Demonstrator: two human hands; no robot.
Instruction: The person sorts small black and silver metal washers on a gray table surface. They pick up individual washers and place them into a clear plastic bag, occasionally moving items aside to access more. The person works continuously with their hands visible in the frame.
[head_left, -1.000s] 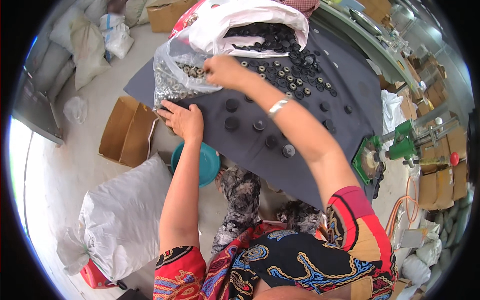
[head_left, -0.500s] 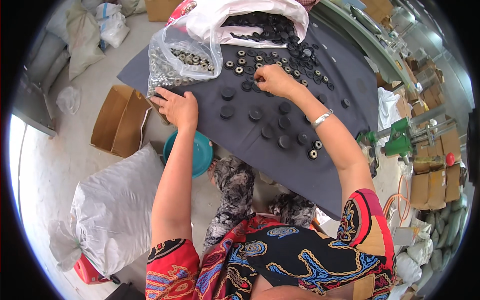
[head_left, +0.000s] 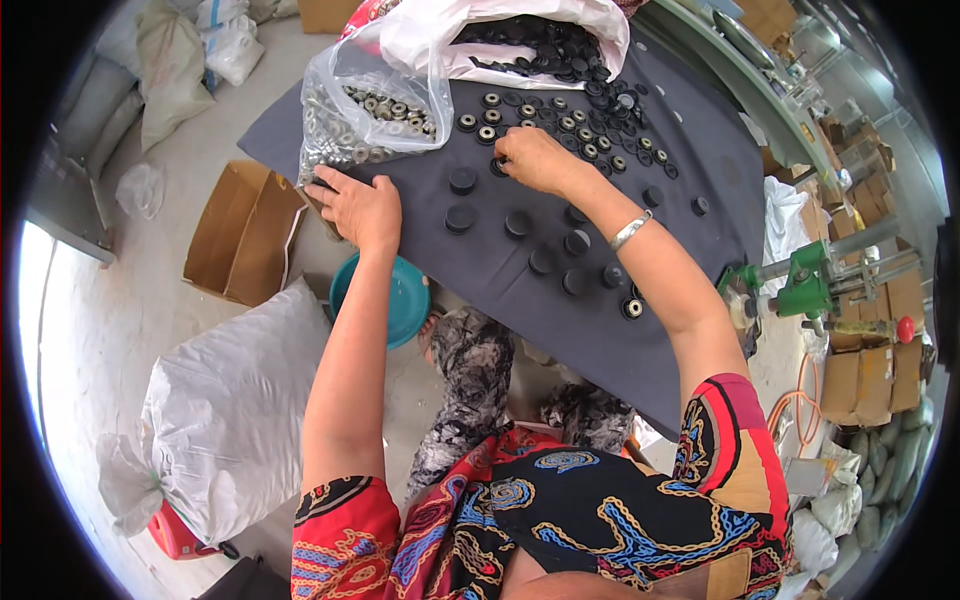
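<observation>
My left hand (head_left: 362,212) lies at the table's left edge with its fingers apart, beside a clear plastic bag (head_left: 325,110) of small metal bearings (head_left: 400,110). My right hand (head_left: 538,162) is closed in a pinch over the middle of the table. At its fingertips is a black round cap (head_left: 497,168), mostly covered by the fingers. Beyond it several black rings and caps lie scattered, some with a metal bearing (head_left: 486,134) in the centre. Nearer to me are several plain black caps (head_left: 517,224) and a black piece with a bearing (head_left: 632,308).
A white sack (head_left: 420,35) spills black parts at the table's far side. Left of the dark-covered table (head_left: 470,265) are an open cardboard box (head_left: 240,230), a teal basin (head_left: 395,305) and a full white sack (head_left: 230,410). A green clamp-like machine (head_left: 805,280) stands at right.
My right hand has shifted slightly left and nearer to me, its fingertips now at a cap near the plain ones. My left hand stays by the bag. The view has shifted a little.
</observation>
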